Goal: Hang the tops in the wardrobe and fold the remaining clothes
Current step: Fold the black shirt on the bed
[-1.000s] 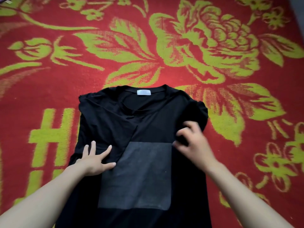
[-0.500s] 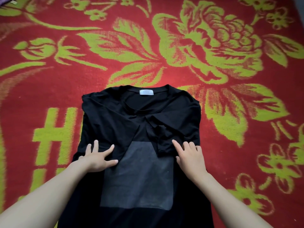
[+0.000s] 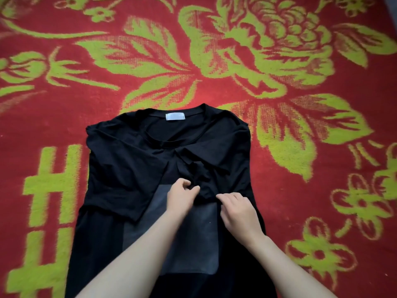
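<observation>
A black short-sleeved T-shirt [image 3: 120, 164] lies front-up on a red pile blanket patterned with green flowers [image 3: 279, 61]. Its white rectangular neck label [image 3: 175, 116] is at the far end, and a dark grey square print [image 3: 197, 244] lies below that label, toward the person. Both sleeves are turned in over the chest below the label. The one to the label's left lies fairly flat, while the right sleeve [image 3: 223, 155] is bunched into a knot of creases.

The left hand [image 3: 181, 197], straight below the label, has its fingers curled, thumb and forefinger pinching the crumpled cloth. The right hand [image 3: 239, 211], below and to the right of the label, has its fingers bent down onto the sleeve's lower edge and seems to nip it.

The cloth looks thin, light and limp. It will probably sag, crease and cling to the pile, not slide, and it is unlikely to tear. It is best held at hems and seams, with two pinches spread along the sleeve edge, then drawn taut and laid flat. Pulling on the middle of the fabric would likely drag the layers beneath.
</observation>
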A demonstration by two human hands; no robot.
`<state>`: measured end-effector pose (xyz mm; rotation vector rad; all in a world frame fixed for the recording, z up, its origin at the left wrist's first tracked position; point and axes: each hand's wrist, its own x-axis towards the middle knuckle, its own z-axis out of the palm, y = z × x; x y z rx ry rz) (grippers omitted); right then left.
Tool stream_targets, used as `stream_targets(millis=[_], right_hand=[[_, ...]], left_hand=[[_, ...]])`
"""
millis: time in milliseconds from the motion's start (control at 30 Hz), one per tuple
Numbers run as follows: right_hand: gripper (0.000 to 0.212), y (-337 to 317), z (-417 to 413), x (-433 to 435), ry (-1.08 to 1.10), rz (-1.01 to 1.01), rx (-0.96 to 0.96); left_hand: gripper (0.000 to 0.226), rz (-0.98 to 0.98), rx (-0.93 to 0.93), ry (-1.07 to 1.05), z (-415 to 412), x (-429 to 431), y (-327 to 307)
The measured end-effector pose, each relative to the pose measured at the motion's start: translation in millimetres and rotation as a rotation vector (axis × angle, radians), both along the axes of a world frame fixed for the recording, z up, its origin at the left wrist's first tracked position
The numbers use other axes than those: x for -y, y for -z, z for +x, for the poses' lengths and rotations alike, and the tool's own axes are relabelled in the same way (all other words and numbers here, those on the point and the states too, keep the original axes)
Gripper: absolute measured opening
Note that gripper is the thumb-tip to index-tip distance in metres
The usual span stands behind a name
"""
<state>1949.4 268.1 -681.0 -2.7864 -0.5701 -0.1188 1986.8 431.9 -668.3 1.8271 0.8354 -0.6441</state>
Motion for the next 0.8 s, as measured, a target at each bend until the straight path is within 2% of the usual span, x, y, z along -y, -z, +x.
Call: stream_targets(millis=[67, 133, 167, 233, 333, 500, 600, 700, 800], right_hand=[[0.023, -7, 6, 9, 0.118, 0.111, 0.021], [0.029, -15, 16, 16, 0.230, 0.139, 0.031], [0.030, -18, 22, 18, 0.264, 0.127, 0.034], [0.024, -24, 36, 19, 0.277, 0.107, 0.030], [0.036, -30, 67, 11, 0.181, 0.078, -0.049], [0.051, -22, 104, -22, -0.095, -0.293, -0.472], [0.055, -11, 101, -34, -0.208, -0.470, -0.577], [0.057, -4, 92, -34, -0.145, -0.459, -0.473], [0.060, -7, 83, -31, -0.031, -0.398, -0.378]], left_hand=[[0.025, -0.029, -0.022, -0.078, -9, 15, 5], [0.013, 0.000, -0.009, -0.088, -17, 22, 7], [0.015, 0.026, 0.006, -0.085, -20, 23, 7], [0.019, -0.004, 0.062, -0.117, -29, 22, 7], [0.024, -0.074, 0.160, -0.160, -52, 21, 4], [0.032, -0.136, 0.086, -0.246, -77, 17, 8], [0.024, -0.197, -0.015, -0.211, -71, 16, 8], [0.025, -0.234, -0.103, -0.209, -60, 16, 5], [0.031, -0.126, -0.171, -0.189, -59, 9, 6]])
